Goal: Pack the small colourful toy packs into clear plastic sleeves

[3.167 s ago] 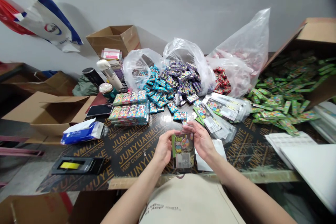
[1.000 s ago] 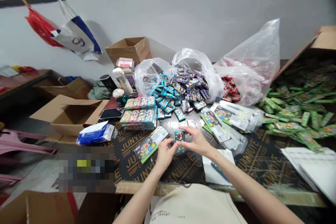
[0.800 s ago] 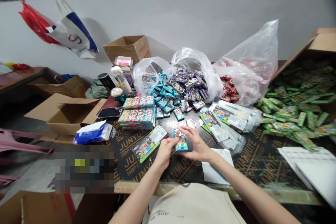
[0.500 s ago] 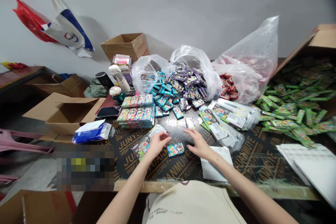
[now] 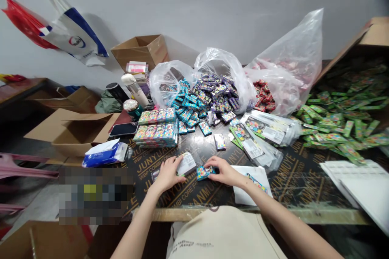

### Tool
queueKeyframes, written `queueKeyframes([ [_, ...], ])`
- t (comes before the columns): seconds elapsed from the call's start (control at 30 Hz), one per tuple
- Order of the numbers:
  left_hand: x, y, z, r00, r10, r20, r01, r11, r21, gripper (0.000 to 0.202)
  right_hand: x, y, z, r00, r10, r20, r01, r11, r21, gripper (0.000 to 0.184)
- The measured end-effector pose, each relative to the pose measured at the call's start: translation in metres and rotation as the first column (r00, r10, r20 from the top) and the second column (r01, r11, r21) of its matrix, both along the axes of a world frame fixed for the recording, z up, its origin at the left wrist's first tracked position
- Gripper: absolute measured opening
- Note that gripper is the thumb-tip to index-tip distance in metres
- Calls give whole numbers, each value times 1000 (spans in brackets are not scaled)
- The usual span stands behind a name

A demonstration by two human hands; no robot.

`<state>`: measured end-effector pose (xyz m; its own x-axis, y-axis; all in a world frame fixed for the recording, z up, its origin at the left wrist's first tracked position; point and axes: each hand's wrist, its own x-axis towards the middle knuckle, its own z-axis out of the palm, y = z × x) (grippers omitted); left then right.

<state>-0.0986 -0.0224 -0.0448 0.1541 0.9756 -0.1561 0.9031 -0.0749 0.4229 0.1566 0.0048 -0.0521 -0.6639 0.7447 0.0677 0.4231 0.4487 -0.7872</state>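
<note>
My left hand [image 5: 170, 175] curls over a printed plastic bag [image 5: 187, 163] on the dark tabletop. Its thumb lies at the bag's lower edge; the palm hides the bag's left part. With bent fingers, my right hand [image 5: 221, 172] grips a small blue printed box [image 5: 201, 173], just right of the bag. The two nearly meet. Beyond my hands lies a purple-and-white small box [image 5: 220, 142]. Beneath my right forearm, a colourful flat packet [image 5: 257, 183] rests on a white sheet [image 5: 243, 196].
Blue boxes [image 5: 190, 107] and purple boxes [image 5: 217, 89] spill from clear bags at the back. Stacked boxes [image 5: 156, 129] stand left, near a phone [image 5: 123, 130] and blue wipes pack [image 5: 105, 153]. Flat printed bags [image 5: 253, 145] and green packets [image 5: 337, 129] lie right.
The printed bag has shifted right and toward me with my left hand. My right hand has closed on the blue box. The colourful packet now shows on the white sheet.
</note>
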Motion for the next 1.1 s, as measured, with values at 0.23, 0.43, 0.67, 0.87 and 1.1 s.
queueKeyframes([
  [0.23, 69, -15, 26, 678, 152, 719, -1, 978, -206, 31, -4, 7, 33, 994, -83, -78, 74, 991, -114, 40],
  [0.43, 85, -12, 18, 171, 541, 824, -11, 837, -547, 32, -2, -8, 37, 995, -11, -104, 31, 980, 195, 98],
  [0.67, 35, -5, 7, 865, 157, 476, -209, 976, 57, 59, 2, -9, 26, 978, -194, -77, 208, 938, 276, 67],
  [0.87, 18, -10, -10, 999, -30, -45, 38, 985, 169, 100, 11, 1, 12, 968, -239, 74, 196, 909, 369, 68],
  [1.1, 37, -15, 7, 966, -225, 126, 189, 950, 249, 104, 20, 0, 17, 992, -91, 89, 64, 960, 272, 94],
])
